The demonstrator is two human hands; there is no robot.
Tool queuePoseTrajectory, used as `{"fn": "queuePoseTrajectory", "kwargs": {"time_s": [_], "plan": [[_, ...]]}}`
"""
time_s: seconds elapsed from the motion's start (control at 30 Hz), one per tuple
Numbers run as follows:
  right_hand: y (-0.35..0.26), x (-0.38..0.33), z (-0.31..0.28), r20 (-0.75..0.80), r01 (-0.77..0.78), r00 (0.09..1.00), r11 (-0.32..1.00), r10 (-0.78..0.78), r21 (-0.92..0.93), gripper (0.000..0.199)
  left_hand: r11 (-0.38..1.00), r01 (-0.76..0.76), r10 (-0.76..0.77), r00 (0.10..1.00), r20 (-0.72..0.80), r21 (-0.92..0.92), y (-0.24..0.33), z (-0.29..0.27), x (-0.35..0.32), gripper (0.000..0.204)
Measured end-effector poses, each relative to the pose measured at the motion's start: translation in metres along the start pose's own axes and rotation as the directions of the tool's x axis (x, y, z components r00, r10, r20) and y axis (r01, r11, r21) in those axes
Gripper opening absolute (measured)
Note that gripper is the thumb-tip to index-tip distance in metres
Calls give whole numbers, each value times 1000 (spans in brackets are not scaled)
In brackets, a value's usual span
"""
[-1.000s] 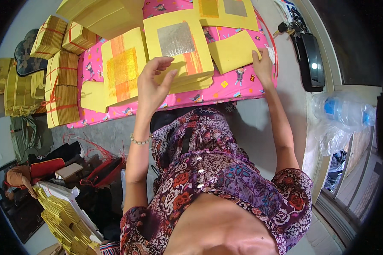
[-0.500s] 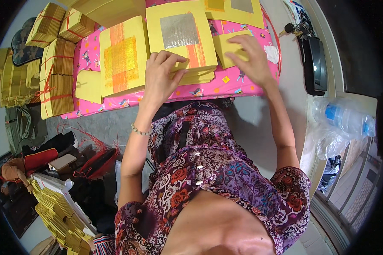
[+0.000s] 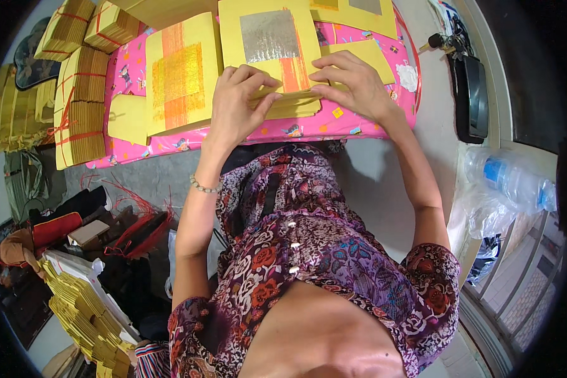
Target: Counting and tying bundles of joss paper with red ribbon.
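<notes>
A stack of yellow paper sheets (image 3: 233, 19) lies before me, its top sheet bearing a silver square (image 3: 269, 36) and an orange stripe. At the stack's near left edge is my left hand (image 3: 242, 104), with the paper's edge between thumb and bent fingers. My right hand (image 3: 356, 85) meets the near right corner, fingertips on the paper and thumb just below. How many sheets are between the fingers is hidden. To the left lies another yellow stack (image 3: 209, 63) with a gold square (image 3: 177, 72) on top.
Bundles of folded yellow paper (image 3: 82, 113) tied with red string stand at the left of the pink patterned table cover (image 3: 195, 142). A loose yellow piece (image 3: 129, 120) lies near them. At the right are a yellow sheet (image 3: 365, 53), a plastic bottle (image 3: 510, 179) and a black case (image 3: 471, 94).
My right hand has moved left from above the right-hand yellow sheet to the stack's corner. My left hand stays at the near left edge. The view has shifted slightly.
</notes>
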State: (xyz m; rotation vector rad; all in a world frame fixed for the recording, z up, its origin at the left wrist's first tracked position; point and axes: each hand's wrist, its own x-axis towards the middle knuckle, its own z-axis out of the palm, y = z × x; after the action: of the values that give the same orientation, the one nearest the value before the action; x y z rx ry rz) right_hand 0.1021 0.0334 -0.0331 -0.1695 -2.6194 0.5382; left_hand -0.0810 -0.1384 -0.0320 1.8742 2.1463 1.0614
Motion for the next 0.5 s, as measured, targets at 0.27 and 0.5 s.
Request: {"fn": "queuePoseTrajectory", "kwargs": {"time_s": [0.27,0.5], "plan": [[-2,2,0,13,-114,993,990,113,84,18,1000,8,-8,1000,-15,-25,-2,2,-1,19],[-9,11,-3,84,-304,952,944,295,131,19,999,-22,22,1000,2,31,-1,1,5,17]]}}
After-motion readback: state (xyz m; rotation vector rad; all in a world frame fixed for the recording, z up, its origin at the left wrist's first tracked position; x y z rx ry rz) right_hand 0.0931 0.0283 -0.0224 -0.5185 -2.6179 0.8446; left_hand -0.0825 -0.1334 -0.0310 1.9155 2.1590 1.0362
